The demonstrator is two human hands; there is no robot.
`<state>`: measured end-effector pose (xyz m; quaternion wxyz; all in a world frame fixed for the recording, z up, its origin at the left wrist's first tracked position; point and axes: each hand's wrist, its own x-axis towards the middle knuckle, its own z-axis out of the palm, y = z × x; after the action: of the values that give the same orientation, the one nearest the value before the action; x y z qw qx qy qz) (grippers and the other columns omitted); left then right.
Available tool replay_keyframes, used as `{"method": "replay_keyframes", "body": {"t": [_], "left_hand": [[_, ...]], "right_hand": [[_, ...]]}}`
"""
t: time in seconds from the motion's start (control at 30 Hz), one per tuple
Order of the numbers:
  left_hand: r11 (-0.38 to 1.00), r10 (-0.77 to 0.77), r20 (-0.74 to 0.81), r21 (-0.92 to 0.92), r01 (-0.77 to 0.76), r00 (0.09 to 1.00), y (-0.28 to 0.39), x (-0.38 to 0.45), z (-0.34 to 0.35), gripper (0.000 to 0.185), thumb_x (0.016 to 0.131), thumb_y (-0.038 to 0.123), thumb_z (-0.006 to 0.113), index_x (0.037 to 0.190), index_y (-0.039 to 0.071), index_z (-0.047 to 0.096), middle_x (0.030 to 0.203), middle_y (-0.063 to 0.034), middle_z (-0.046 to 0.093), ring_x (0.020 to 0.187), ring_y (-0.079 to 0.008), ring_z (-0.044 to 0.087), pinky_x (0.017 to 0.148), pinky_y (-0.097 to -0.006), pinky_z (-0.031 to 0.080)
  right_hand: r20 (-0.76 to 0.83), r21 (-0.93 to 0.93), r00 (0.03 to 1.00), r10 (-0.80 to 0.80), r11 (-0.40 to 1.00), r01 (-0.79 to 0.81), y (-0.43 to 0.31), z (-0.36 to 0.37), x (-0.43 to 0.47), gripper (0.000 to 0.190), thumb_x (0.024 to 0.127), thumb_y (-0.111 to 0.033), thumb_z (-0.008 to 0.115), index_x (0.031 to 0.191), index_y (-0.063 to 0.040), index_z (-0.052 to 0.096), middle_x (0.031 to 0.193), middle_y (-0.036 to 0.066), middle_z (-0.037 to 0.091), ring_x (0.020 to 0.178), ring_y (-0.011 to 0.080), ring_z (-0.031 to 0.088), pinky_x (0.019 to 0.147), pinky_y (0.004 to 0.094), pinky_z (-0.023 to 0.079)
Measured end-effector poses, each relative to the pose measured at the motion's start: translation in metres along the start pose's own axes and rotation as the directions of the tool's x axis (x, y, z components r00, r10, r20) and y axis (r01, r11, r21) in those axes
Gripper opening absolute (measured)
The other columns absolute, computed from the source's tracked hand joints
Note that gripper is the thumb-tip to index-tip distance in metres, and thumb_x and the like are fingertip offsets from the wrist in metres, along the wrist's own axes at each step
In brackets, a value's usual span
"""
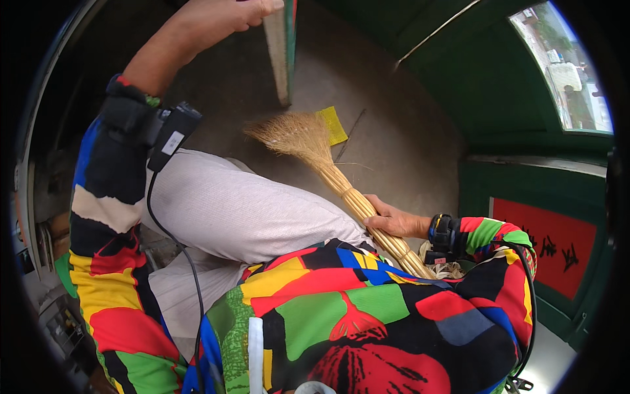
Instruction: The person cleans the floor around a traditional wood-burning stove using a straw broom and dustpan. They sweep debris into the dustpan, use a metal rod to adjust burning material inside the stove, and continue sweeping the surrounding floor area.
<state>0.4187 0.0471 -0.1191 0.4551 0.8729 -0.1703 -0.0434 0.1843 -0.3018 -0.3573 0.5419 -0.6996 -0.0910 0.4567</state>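
My right hand (391, 219) is closed around the bundled stalk handle of a straw broom (344, 184), whose bristles fan out towards the upper left, low over the floor. A yellow piece (332, 125) with a mesh-like look shows just beside the bristles, partly covered by them. At the top of the view my left hand (253, 12) grips the upper part of a green door-like panel (283, 59), seen nearly edge-on with a pale edge. A black device with a cable is strapped to each of my wrists.
A dark green door (521, 182) with a red paper (546, 241) bearing black writing stands at the right, with a window (566, 69) above. Concrete floor (393, 143) lies ahead. Shelf-like clutter (61, 320) is at the lower left. Light-coloured trousers cover my legs.
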Motion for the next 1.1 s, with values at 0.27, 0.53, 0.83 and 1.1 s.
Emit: {"method": "replay_keyframes", "body": {"t": [0.27, 0.53, 0.83, 1.1], "left_hand": [[0.953, 0.012, 0.205, 0.293, -0.073, 0.979, -0.059, -0.009, -0.022, 0.055, 0.095, 0.044, 0.061, 0.13, 0.002, 0.058, 0.116, -0.0108, 0.065, 0.099, -0.0186, 0.066, 0.092, -0.0326, 0.052], [0.896, -0.292, 0.11, 0.379, 0.231, 0.95, -0.113, -0.063, -0.062, 0.052, 0.096, 0.044, 0.057, 0.13, 0.004, 0.058, 0.119, -0.0142, 0.067, 0.099, -0.0178, 0.067, 0.089, -0.0315, 0.052], [0.905, -0.424, 0.247, 0.158, 0.395, 0.871, -0.095, -0.064, -0.039, 0.047, 0.094, 0.043, 0.059, 0.119, 0.004, 0.063, 0.108, -0.0095, 0.068, 0.093, -0.0145, 0.066, 0.084, -0.0289, 0.052], [0.617, -0.357, 0.223, -0.673, 0.408, 0.907, -0.084, -0.042, 0.001, 0.06, 0.097, 0.045, 0.065, 0.134, -0.001, 0.053, 0.131, -0.0177, 0.059, 0.123, -0.025, 0.058, 0.106, -0.0406, 0.047]], "right_hand": [[0.133, -0.129, 0.973, 0.188, 0.977, -0.171, 0.037, -0.027, 0.028, 0.078, 0.097, -0.044, 0.061, 0.155, -0.008, 0.022, 0.11, 0.01, 0.052, 0.109, 0.0145, 0.055, 0.088, 0.0332, 0.051], [0.214, 0.452, 0.942, 0.258, 0.829, -0.33, 0.014, -0.035, 0.042, 0.062, 0.094, -0.04, 0.064, 0.138, -0.002, 0.042, 0.11, 0.008, 0.055, 0.102, 0.0156, 0.055, 0.09, 0.0314, 0.048], [0.146, 0.381, 0.988, -0.051, 0.924, -0.009, -0.114, -0.054, 0.092, 0.061, 0.095, -0.042, 0.064, 0.136, 0.0, 0.045, 0.101, 0.009, 0.065, 0.088, 0.0141, 0.064, 0.078, 0.0295, 0.054], [0.076, -0.1, 0.82, -0.567, 0.814, 0.572, -0.261, -0.073, 0.176, 0.053, 0.096, -0.041, 0.066, 0.129, -0.003, 0.052, 0.107, 0.011, 0.067, 0.097, 0.0166, 0.068, 0.083, 0.0298, 0.055]]}}
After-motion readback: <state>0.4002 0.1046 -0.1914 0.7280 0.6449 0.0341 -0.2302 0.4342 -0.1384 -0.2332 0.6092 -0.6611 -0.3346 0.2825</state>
